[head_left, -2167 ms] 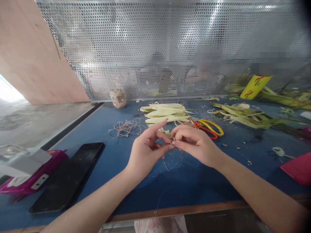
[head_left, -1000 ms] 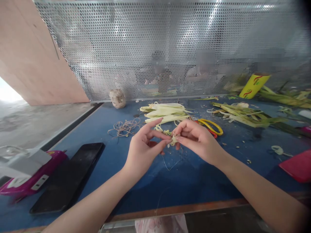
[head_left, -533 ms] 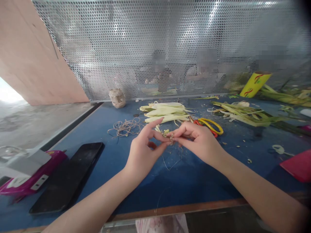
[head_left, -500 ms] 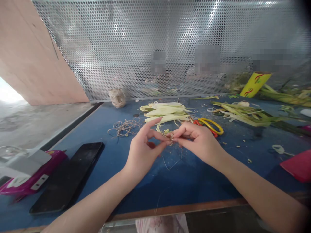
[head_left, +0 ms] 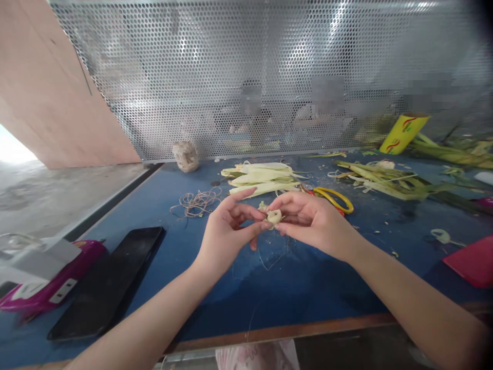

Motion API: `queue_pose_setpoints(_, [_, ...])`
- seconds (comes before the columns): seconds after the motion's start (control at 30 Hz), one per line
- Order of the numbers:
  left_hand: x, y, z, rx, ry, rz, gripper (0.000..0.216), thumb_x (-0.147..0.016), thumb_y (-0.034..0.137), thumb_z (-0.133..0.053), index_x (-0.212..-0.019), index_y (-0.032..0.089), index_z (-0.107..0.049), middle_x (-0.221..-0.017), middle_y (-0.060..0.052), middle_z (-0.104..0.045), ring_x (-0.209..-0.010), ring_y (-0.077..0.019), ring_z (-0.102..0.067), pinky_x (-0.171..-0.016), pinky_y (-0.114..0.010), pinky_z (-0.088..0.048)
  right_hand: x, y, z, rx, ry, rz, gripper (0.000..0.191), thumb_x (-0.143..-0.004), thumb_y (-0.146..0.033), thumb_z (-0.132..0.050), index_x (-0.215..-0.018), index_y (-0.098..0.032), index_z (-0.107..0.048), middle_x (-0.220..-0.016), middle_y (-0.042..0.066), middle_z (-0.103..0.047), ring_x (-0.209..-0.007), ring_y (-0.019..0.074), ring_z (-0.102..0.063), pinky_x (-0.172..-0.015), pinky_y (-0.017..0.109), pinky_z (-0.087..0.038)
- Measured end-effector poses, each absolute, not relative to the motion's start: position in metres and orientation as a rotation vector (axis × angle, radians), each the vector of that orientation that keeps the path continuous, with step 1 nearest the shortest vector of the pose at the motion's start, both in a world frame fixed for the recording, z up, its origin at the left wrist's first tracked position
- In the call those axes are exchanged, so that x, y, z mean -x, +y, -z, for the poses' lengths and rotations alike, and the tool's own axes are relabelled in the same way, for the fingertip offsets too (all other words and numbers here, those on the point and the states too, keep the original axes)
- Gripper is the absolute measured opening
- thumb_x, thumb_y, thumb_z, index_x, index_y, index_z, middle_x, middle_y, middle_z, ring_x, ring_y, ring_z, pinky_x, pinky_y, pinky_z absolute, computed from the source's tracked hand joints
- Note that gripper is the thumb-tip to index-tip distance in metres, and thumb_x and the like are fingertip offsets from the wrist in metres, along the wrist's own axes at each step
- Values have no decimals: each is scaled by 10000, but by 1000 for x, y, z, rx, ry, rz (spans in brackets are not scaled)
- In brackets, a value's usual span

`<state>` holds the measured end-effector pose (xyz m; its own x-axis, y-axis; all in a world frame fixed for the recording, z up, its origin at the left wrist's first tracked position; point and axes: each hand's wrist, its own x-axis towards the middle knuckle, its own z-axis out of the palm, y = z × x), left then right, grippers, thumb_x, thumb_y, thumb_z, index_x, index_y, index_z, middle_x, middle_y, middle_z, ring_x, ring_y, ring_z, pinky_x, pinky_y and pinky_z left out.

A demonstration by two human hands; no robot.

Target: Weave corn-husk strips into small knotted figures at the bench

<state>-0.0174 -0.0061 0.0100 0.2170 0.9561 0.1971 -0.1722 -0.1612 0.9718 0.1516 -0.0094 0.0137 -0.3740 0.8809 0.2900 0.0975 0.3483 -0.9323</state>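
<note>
Between my two hands, above the blue table, is a small pale coil of what looks like corn husk (head_left: 274, 217). My left hand (head_left: 230, 231) pinches its left side between thumb and fingertips. From the right, my right hand (head_left: 314, 221) pinches the opposite side with thumb and index finger. Just beyond the hands lie several light green corn husks (head_left: 265, 177). Yellow- and red-handled scissors (head_left: 334, 198) rest past my right hand, partly covered by it. A tangle of thin brown string (head_left: 198, 202) is to the left.
A black phone (head_left: 110, 280) and a magenta power strip (head_left: 61, 277) lie at left. A yellow tube (head_left: 404, 133) leans at the back right, near loose husk strips (head_left: 396, 180). Perforated metal mesh (head_left: 231, 61) closes the far side. A red object (head_left: 472, 261) is at right.
The pale coil was mostly hidden between my fingertips and now shows its round loop. My fingertips have moved slightly apart around it, both hands still pinching.
</note>
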Motion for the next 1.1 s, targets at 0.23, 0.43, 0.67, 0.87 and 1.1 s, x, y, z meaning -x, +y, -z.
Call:
queue_pose_setpoints(0.23, [18,-8,-10,-1369,895,-1219,627,-573,132,-748,-1144,149,-490,-645,53,-516,-531,-81,-507,-357,-166,-451,-150,-10,-9,773,-1734,-1165,335,-727,-55,-588,-1013,-212,-510,-1044,41,-641,-888,134,-640,-816,283,-522])
queue_pose_setpoints(0.43, [18,-7,-10,-1336,874,-1172,602,-618,139,-720,-1161,151,-461,-665,40,-559,-472,-75,-514,-351,-184,-457,-149,-9,-8,798,-1740,-1090,287,-744,-122,-615,-1006,-198,-527,-1002,53,-656,-889,157,-639,-830,317,-525])
queue_pose_setpoints(0.67, [17,-8,-10,-1327,856,-1172,592,-605,100,-715,-1144,143,-472,-677,37,-579,-515,-87,-546,-393,-198,-501,-151,-8,-7,871,-1766,-1009,256,-757,-131,-588,-1003,-203,-582,-996,32,-673,-911,157,-643,-828,297,-523])
queue_pose_setpoints(0.87, [16,-10,-12,-1341,855,-1183,609,-637,101,-692,-1192,158,-449,-706,31,-575,-490,-70,-520,-354,-168,-445,-150,-8,-8,895,-1768,-988,264,-763,-156,-582,-1023,-198,-601,-1007,31,-670,-916,159,-643,-827,290,-526])
queue_pose_setpoints(1.1, [16,-11,-13,-1313,814,-1195,625,-640,95,-686,-1208,165,-435,-737,0,-609,-562,-92,-528,-337,-144,-406,-151,-8,-12,892,-1700,-1104,275,-720,-91,-598,-975,-195,-604,-952,21,-686,-871,149,-656,-786,276,-536])
